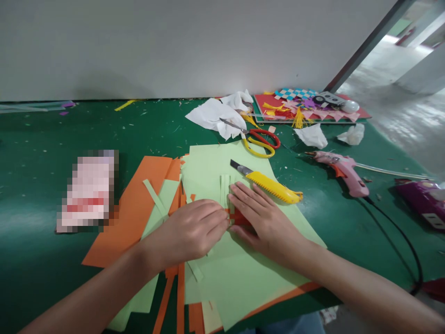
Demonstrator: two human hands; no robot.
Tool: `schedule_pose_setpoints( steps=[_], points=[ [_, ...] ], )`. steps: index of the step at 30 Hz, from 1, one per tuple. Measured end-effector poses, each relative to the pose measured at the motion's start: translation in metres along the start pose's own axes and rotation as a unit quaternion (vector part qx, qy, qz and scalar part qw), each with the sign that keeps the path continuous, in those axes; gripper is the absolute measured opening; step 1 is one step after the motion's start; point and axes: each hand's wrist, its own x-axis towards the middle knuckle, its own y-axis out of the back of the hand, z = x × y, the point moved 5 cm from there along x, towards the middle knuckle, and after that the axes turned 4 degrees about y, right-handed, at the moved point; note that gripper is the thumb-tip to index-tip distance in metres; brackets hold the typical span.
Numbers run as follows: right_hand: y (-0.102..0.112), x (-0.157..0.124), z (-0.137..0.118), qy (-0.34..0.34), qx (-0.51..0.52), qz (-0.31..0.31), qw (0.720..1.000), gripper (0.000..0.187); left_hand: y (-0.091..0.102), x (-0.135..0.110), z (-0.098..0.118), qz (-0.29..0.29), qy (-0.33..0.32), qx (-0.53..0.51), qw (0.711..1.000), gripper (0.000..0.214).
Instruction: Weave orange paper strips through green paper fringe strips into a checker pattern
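Observation:
Both my hands rest on a light green paper sheet (243, 273) on the green table (52, 139). My left hand (193, 229) is curled, fingertips pinching at green and orange paper strips (225, 188) where they cross. My right hand (259, 215) lies flat with fingers stretched out, pressing down on a small orange-red woven patch (239, 217) between the hands. A yellow utility knife (269, 184) lies just beyond my right fingers, blade out. Orange paper sheets (135, 208) sit under and left of the green one.
Red and yellow scissors (259, 138) and crumpled white paper (215, 116) lie behind the sheets. A pink glue gun (342, 169) with a black cord (406, 241) is at right, beside a purple device (422, 197). A red board (358, 112) with woven paper pieces stands at back right. A blurred pink packet (88, 190) lies left.

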Motion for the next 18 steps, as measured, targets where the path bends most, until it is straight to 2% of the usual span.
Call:
schedule_pose_setpoints(
  steps=[18],
  points=[
    [-0.0005, 0.0003, 0.0000, 0.004, -0.002, 0.001, 1.000, 0.050, -0.0017, -0.0032, -0.0009, 0.001, 0.009, -0.015, 1.000, 0.011]
  ],
)
